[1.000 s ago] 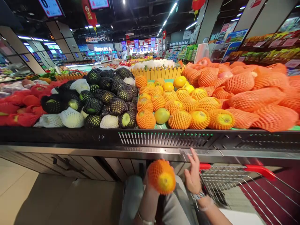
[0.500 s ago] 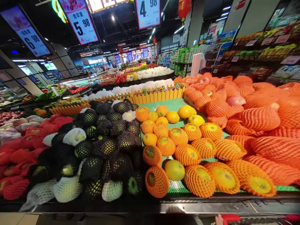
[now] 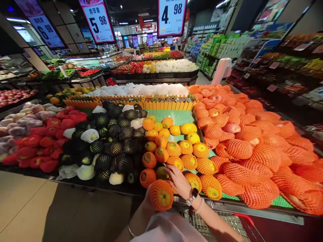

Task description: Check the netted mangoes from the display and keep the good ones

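Two bare hands: left hand (image 3: 147,206) curled under a round yellow citrus fruit in orange foam netting (image 3: 161,195), gripping it; right hand (image 3: 178,181) open, just right of that fruit, above rows of netted fruit (image 3: 189,161) on a green plastic mat (image 3: 176,117).

Two hanging price signs showed at the top of the frame, one reading 5.98 (image 3: 98,22) and one 4.98 (image 3: 172,16). Below them, a yellow picket fence (image 3: 168,103) ran across the display, with white-netted fruit (image 3: 143,90) heaped behind it. Black-netted fruit (image 3: 113,148) filled the middle left, beside red-netted fruit (image 3: 45,148). Large orange-netted fruit (image 3: 254,154) covered the right side. A paper towel roll (image 3: 221,70) stood beyond it, near stocked shelves (image 3: 285,64). A wire shopping cart (image 3: 202,223) sat at the bottom edge, and a tiled floor (image 3: 22,205) showed at lower left.
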`<state>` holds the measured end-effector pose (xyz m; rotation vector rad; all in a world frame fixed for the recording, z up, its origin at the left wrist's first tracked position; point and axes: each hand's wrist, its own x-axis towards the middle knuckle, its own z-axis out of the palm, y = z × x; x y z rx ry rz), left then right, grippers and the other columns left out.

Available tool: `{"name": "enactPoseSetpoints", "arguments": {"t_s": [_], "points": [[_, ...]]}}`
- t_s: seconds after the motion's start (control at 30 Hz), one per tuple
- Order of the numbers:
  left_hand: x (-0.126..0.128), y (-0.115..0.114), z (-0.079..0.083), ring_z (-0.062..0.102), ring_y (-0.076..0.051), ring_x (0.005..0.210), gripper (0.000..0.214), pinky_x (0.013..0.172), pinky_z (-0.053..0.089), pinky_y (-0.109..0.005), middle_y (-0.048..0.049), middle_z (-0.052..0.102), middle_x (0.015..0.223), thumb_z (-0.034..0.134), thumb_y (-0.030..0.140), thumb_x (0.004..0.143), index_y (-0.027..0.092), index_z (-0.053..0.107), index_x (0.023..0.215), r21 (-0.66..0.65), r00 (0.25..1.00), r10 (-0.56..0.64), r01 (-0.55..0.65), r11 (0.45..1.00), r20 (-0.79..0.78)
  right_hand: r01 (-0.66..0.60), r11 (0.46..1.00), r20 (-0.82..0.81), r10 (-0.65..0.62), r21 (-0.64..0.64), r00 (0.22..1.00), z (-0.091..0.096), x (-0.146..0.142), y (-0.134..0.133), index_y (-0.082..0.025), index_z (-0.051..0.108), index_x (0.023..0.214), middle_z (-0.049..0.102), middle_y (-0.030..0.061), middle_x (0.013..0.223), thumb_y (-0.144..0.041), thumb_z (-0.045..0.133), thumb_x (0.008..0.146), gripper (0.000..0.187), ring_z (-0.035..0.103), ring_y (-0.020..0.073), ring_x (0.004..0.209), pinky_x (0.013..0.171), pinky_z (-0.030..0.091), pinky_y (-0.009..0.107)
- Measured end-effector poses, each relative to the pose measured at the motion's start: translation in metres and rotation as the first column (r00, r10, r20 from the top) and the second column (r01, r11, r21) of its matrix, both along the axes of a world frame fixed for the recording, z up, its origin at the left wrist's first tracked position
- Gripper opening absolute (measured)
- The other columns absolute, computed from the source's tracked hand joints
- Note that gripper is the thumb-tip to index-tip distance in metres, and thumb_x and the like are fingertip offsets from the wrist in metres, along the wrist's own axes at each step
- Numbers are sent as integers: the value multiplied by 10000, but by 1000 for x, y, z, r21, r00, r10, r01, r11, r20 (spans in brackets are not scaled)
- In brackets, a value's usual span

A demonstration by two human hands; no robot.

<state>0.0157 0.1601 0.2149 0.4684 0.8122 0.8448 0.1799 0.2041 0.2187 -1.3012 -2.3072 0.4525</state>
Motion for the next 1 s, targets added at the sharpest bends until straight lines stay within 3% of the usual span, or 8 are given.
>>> {"name": "enactPoseSetpoints", "arguments": {"t_s": [0.1,0.27,0.4,0.57,0.67,0.8,0.9,1.0], "points": [[-4,-8,-7,675,-203,764,375,812,499,-350,-83,704,815,404,350,852,195,738,781,-262,978,147,-104,959,149,-49,998,257,55,-29,965,-15,-20,20,-189,506,1338,549,159,1267,-156,534,816,525,502,320,1184,989,456,512],[-5,-16,-7,668,-179,786,428,813,472,-336,-63,707,885,343,376,882,205,732,831,-333,959,204,-131,934,194,-62,997,285,74,-49,956,-21,-32,24,-191,559,1275,581,188,1156,-222,682,738,552,532,336,1076,990,401,530],[-1,-5,-16,658,-209,803,476,808,469,-372,-81,707,862,309,403,899,182,726,834,-372,959,212,-130,919,189,-46,996,207,62,-79,976,-2,-14,30,-229,588,1213,600,119,1074,-350,788,638,621,532,297,1002,935,425,449],[10,6,-35,645,-231,800,386,826,462,-366,-91,694,815,422,413,841,163,701,752,-464,943,318,-239,853,99,33,999,-25,-34,-21,999,42,29,57,-193,526,1262,596,102,1130,-414,693,744,587,513,263,1037,927,404,418],[20,8,-45,638,-235,768,408,801,460,-350,-78,680,749,439,475,822,184,689,684,-497,922,384,-317,808,36,192,981,-90,-189,35,978,75,56,115,-171,475,1293,570,111,1213,-500,631,787,623,512,239,1068,950,392,370],[27,9,-55,651,-264,840,460,837,448,-365,-82,691,762,413,535,817,205,713,708,-484,915,399,-320,815,66,477,879,154,-470,-14,869,105,73,231,-94,396,1343,560,160,1224,-567,496,851,691,493,249,1154,977,360,345],[28,9,-61,646,-295,951,483,896,430,-395,-86,711,836,403,577,800,229,736,768,-463,905,410,-316,828,116,561,824,282,-520,-84,806,104,70,306,-15,467,1250,583,252,1146,-498,599,816,662,520,328,1137,933,394,413],[29,8,-67,633,-315,1014,542,921,421,-407,-106,713,930,411,638,747,218,748,813,-460,886,435,-323,827,161,626,760,396,-527,-176,752,85,64,341,17,542,1133,590,289,1099,-429,688,765,596,552,357,1096,900,426,466]]}}
